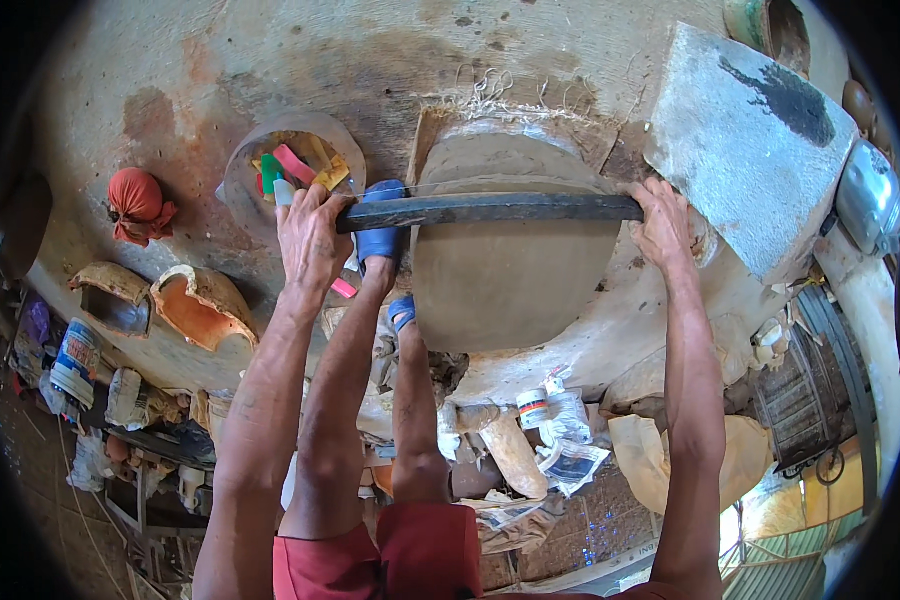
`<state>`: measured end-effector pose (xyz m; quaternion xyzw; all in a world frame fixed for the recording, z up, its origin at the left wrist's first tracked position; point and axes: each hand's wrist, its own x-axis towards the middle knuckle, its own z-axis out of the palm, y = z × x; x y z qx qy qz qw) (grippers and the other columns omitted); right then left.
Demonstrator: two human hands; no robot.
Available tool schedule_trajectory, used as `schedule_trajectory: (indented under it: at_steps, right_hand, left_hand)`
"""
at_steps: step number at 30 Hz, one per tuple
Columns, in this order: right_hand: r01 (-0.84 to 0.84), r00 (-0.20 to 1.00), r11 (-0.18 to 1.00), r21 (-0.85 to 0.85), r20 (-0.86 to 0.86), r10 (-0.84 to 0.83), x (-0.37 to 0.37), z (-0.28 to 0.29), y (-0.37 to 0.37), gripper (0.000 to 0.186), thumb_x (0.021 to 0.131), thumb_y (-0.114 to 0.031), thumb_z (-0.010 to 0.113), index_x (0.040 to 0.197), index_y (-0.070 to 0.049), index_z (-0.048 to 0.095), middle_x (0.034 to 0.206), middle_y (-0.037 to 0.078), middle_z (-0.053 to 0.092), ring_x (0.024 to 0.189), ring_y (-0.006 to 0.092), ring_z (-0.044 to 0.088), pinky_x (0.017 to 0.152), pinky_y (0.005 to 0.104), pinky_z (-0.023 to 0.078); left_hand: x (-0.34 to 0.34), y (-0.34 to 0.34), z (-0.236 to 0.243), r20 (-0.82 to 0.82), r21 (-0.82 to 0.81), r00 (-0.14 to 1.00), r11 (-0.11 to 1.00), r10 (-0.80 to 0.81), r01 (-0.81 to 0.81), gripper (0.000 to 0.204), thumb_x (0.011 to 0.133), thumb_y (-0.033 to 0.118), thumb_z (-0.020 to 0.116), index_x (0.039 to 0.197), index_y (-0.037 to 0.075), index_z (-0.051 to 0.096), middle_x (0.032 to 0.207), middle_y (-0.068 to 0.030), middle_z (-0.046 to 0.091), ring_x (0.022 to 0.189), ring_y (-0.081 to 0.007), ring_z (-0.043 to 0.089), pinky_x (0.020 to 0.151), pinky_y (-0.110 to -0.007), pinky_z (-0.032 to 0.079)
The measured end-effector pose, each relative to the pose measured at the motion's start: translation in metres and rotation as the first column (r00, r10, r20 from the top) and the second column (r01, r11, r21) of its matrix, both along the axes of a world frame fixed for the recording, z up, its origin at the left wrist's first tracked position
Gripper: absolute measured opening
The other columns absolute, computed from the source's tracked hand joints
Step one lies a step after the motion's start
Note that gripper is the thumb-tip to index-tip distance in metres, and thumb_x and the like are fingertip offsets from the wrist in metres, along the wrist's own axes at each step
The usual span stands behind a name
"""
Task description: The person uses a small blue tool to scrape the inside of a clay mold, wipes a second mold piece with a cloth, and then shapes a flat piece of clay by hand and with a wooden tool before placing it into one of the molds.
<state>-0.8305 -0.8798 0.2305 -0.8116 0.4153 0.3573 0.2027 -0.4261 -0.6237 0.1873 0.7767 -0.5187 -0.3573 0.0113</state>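
Observation:
My left hand (pixel 308 225) grips the left end of a long, dark, straight bar (pixel 490 208), and my right hand (pixel 660 220) holds its right end. The bar crosses a wide, rounded, grey slab of smooth clay (pixel 515 285) on a rough square board (pixel 425 130), hiding a strip of it. A thin line, like wire or string, runs just beyond the bar. My left foot in a blue sandal (pixel 378 240) is beside the slab, under the bar's left part, with my other foot (pixel 402 312) nearer me.
Left: a round container (pixel 250 210) of coloured pieces, red bundle (pixel 145 205), two broken clay vessels (pixel 200 305). Right: pale slab (pixel 730 180), metal object (pixel 868 200). Near edge below: bags, white tub (pixel 533 408), assorted clutter. Far top right: a pot (pixel 770 25).

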Motion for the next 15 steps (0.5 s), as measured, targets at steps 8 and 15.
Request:
schedule_trajectory:
  at_steps: [8, 15]
  right_hand:
    - [0.043, 0.998, 0.999, -0.019, 0.04, -0.042, -0.037, -0.004, 0.007, 0.054, 0.072, -0.002, 0.076, 0.123, -0.016, 0.068, 0.109, 0.006, 0.06, 0.114, 0.028, 0.055, 0.098, 0.0451, 0.041]
    - [0.11, 0.993, 0.993, -0.046, 0.047, -0.108, -0.052, -0.01, 0.026, 0.057, 0.071, -0.003, 0.077, 0.126, -0.017, 0.065, 0.111, 0.007, 0.057, 0.116, 0.0294, 0.054, 0.097, 0.0458, 0.041]
  left_hand:
    - [-0.021, -0.01, -0.001, 0.033, -0.08, 0.999, 0.996, -0.02, 0.023, 0.04, 0.065, 0.001, 0.072, 0.102, 0.016, 0.079, 0.091, -0.0036, 0.06, 0.095, -0.0249, 0.059, 0.08, -0.039, 0.039]
    - [-0.026, -0.013, -0.005, 0.062, -0.095, 0.996, 0.993, -0.061, 0.067, 0.04, 0.066, 0.003, 0.076, 0.103, 0.016, 0.077, 0.092, -0.005, 0.06, 0.097, -0.0271, 0.059, 0.082, -0.042, 0.041]
